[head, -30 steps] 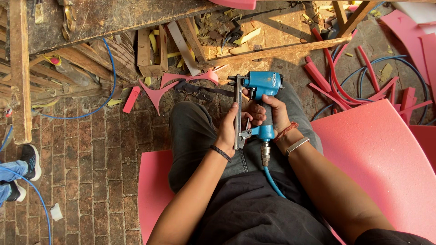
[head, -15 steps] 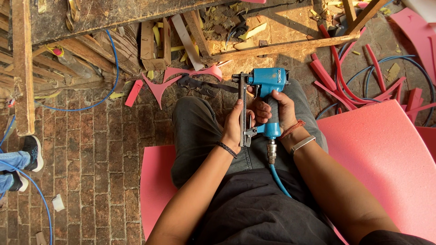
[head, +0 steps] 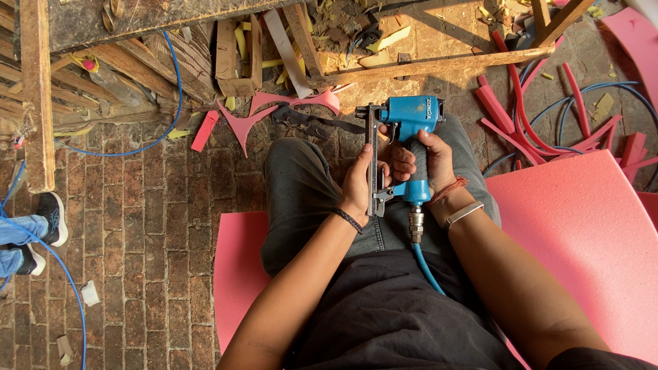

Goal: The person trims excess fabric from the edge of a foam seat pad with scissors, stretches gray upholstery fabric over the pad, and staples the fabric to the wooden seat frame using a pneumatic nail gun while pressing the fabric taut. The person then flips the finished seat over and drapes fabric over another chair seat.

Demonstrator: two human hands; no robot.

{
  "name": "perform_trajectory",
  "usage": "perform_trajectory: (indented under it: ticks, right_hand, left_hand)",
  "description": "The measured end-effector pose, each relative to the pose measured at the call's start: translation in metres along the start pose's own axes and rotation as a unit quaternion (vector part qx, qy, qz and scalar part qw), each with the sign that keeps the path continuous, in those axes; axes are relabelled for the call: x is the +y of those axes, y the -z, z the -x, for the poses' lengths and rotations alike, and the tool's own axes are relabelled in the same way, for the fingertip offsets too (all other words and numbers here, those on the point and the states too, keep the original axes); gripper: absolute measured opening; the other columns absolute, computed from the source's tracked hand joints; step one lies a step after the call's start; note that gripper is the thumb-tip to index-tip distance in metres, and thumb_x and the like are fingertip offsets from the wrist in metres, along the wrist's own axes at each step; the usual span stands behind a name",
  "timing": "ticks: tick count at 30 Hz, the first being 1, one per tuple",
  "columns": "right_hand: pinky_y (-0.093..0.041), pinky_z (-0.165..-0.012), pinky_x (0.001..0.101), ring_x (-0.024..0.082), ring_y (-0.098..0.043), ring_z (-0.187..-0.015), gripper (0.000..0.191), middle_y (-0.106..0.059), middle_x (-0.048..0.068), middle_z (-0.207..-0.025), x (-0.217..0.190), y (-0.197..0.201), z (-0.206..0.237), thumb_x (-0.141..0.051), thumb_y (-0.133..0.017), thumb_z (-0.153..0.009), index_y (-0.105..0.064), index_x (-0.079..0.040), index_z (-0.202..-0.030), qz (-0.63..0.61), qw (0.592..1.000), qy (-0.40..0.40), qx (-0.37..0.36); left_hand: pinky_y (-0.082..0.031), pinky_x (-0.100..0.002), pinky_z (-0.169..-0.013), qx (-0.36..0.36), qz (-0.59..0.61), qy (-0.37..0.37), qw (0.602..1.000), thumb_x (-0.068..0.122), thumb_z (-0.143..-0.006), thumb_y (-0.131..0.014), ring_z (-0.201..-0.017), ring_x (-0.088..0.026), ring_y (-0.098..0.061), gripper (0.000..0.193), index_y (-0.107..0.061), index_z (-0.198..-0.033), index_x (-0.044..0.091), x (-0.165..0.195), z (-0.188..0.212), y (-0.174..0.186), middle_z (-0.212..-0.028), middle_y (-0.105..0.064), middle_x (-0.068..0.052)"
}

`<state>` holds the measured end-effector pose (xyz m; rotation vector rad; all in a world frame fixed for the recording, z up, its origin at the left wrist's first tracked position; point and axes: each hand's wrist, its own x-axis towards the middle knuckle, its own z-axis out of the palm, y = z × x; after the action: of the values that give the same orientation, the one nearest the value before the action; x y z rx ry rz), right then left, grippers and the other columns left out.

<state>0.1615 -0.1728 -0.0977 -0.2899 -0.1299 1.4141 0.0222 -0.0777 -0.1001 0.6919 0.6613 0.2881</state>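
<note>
A blue pneumatic staple gun point(head: 410, 116) rests over my lap. My right hand point(head: 428, 161) is wrapped around its grip, and a blue air hose point(head: 426, 268) runs down from the bottom of the handle. My left hand point(head: 358, 183) clasps the long metal magazine point(head: 373, 157) on the gun's left side. A black band circles my left wrist; a red thread and a pale bracelet sit on my right wrist. I am seated on a pink foam sheet point(head: 582, 233) on a brick floor.
Wooden frame pieces point(head: 38, 96) and scrap planks point(head: 236, 55) lie ahead. Pink foam offcuts point(head: 288, 103) and red strips point(head: 521, 109) litter the bricks. A blue hose point(head: 175, 82) loops at the left. Another person's shoe point(head: 49, 218) and jeans leg show at the left edge.
Both hands stay on the staple gun. My left hand has shifted slightly on the magazine, and my head has tilted a little so the scene sits lower.
</note>
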Motion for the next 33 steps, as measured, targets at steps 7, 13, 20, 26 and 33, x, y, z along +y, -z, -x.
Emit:
perform_trajectory:
  ticks: [7,13,20,26,33]
  right_hand:
    - [-0.046,-0.058,0.0258,0.011,-0.052,-0.057,0.073,-0.053,0.0,-0.069,-0.0005,0.0007,-0.0006,-0.041,-0.068,-0.097,-0.047,0.005,-0.15,0.011,1.0,0.0,0.002]
    - [-0.046,-0.058,0.0263,0.011,-0.052,-0.058,0.073,-0.053,0.0,-0.069,-0.0005,0.0013,-0.0014,-0.041,-0.069,-0.096,-0.047,0.005,-0.149,0.013,1.0,-0.006,0.008]
    - [-0.046,-0.058,0.0269,0.012,-0.053,-0.059,0.073,-0.054,0.0,-0.07,-0.0027,0.0011,-0.0026,-0.042,-0.069,-0.095,-0.047,0.002,-0.149,0.01,1.0,-0.028,0.006]
    - [-0.046,-0.058,0.0265,0.011,-0.052,-0.059,0.071,-0.054,0.0,-0.071,-0.0019,-0.001,-0.0014,-0.042,-0.068,-0.097,-0.048,0.003,-0.149,0.023,0.999,-0.019,0.013]
    - [-0.049,-0.059,0.0291,0.012,-0.053,-0.059,0.071,-0.053,0.001,-0.07,-0.0002,-0.0023,-0.0004,-0.041,-0.068,-0.099,-0.048,0.006,-0.149,0.025,1.0,-0.008,0.012]
  left_hand:
    - [-0.04,-0.024,-0.052,0.007,-0.023,0.009,1.0,0.061,-0.102,-0.047,-0.058,-0.01,-0.053,0.056,-0.057,-0.075,0.013,0.0001,-0.0014,0.0022,-0.065,-0.054,0.0]
    - [-0.039,-0.025,-0.052,0.02,-0.005,0.017,1.0,0.061,-0.101,-0.048,-0.057,-0.011,-0.052,0.056,-0.056,-0.073,0.014,-0.0016,-0.0041,0.0038,-0.064,-0.054,0.001]
    - [-0.036,-0.023,-0.047,0.022,-0.043,0.024,0.999,0.068,-0.099,-0.043,-0.05,-0.011,-0.049,0.067,-0.056,-0.064,0.012,0.0004,-0.0043,0.0031,-0.055,-0.053,-0.002]
    - [-0.038,-0.024,-0.05,0.017,-0.045,0.01,0.999,0.068,-0.1,-0.043,-0.053,-0.011,-0.05,0.067,-0.056,-0.065,0.012,-0.0004,-0.0038,0.0025,-0.057,-0.053,-0.002]
    - [-0.041,-0.024,-0.052,0.004,-0.027,0.022,0.999,0.068,-0.1,-0.044,-0.055,-0.011,-0.053,0.068,-0.058,-0.066,0.011,0.0007,-0.002,0.0035,-0.059,-0.056,-0.002]
